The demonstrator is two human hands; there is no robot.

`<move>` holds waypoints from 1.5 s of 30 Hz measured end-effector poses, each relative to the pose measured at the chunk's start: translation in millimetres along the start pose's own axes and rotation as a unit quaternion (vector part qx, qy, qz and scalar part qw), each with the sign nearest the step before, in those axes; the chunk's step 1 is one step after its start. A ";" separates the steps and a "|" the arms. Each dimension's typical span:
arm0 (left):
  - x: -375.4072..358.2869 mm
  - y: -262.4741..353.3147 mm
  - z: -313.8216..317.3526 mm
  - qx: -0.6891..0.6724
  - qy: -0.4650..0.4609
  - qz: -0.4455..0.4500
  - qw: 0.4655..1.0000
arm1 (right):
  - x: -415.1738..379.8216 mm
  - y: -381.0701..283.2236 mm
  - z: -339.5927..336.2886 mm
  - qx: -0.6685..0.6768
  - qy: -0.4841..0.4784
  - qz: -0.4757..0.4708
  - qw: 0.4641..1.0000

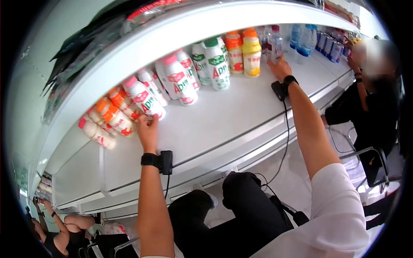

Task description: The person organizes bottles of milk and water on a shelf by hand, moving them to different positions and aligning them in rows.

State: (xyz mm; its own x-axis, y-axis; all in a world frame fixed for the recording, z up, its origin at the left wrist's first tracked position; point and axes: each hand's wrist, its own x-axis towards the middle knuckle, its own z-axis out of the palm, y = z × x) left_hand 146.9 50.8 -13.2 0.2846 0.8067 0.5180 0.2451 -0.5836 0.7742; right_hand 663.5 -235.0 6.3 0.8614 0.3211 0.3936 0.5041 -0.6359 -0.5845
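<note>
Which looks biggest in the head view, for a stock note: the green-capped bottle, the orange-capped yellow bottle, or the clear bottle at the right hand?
1. green-capped bottle
2. orange-capped yellow bottle
3. clear bottle

Distance from the camera makes this unsure.

The white bottles point(217, 64) read "AD".

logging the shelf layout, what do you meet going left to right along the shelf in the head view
orange-capped bottles → left hand → pink-capped bottles → green-capped bottles → orange-capped yellow bottles → right hand → blue-capped water bottles
</note>
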 end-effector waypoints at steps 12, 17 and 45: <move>-6.4 28.2 2.0 0.183 0.007 0.006 0.983 | -60.6 -42.0 -12.6 0.115 0.307 -0.008 0.945; -6.6 25.9 1.7 0.170 -0.025 0.014 0.985 | -130.0 -126.9 2.5 0.188 0.130 -0.128 0.965; 1.3 53.2 3.5 0.284 -0.054 -0.072 0.955 | -149.2 -171.4 37.7 -0.047 -0.073 -0.179 0.980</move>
State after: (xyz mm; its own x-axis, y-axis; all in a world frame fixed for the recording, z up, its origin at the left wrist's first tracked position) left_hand 163.6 20.5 27.3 0.2961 0.8857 0.3577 0.7427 -0.4489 0.4969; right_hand 450.9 -147.5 21.0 0.6344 0.6272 0.4519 0.7729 -0.5245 -0.3570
